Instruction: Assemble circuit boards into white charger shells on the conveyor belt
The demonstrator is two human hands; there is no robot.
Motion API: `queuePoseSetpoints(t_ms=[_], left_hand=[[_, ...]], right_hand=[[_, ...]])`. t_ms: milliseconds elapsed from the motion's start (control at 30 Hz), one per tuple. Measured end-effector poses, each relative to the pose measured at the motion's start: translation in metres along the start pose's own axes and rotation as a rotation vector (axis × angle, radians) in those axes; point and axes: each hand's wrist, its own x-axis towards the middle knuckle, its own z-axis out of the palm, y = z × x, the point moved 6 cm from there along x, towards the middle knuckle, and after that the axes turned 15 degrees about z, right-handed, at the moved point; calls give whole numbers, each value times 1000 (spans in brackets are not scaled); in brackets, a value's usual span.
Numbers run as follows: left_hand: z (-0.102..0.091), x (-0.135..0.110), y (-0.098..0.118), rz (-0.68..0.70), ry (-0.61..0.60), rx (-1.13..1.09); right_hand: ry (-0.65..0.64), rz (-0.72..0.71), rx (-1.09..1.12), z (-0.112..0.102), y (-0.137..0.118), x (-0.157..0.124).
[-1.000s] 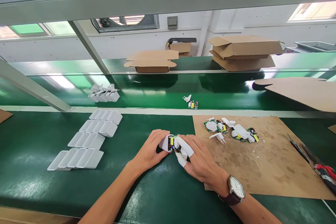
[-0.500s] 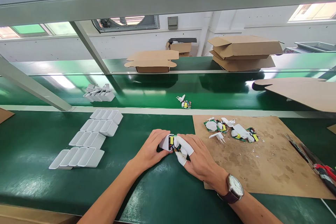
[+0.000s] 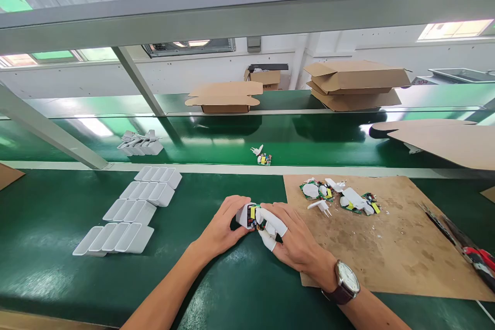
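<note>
Both hands meet over a small charger unit on the green table. My left hand (image 3: 222, 227) grips its white casing (image 3: 244, 213). My right hand (image 3: 292, 237), with white finger cots on two fingers and a watch on the wrist, holds the circuit board (image 3: 254, 216) with yellow parts at the casing's open end. Several empty white casings (image 3: 131, 211) lie in rows to the left. A heap of circuit boards and white plug pieces (image 3: 340, 197) lies on the brown board (image 3: 386, 247) to the right.
A conveyor belt runs behind the table, carrying one board with plug (image 3: 261, 157) and a cluster of white casings (image 3: 139, 143). Cardboard boxes (image 3: 356, 82) sit on the far shelf. Red-handled tools (image 3: 469, 255) lie at the right edge. A slanted metal strut (image 3: 46, 131) crosses at left.
The items on the conveyor belt have drifted left. My hands stay on the charger unit with little movement; the view has tipped up slightly.
</note>
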Motion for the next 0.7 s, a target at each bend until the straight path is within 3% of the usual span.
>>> queuePoseSetpoints(t_ms=[500, 700], left_hand=[[2, 0, 3, -3, -28, -10], [9, 1, 6, -63, -66, -99]], right_hand=[[-89, 5, -15, 6, 1, 1], [-94, 31, 46, 10, 1, 3]])
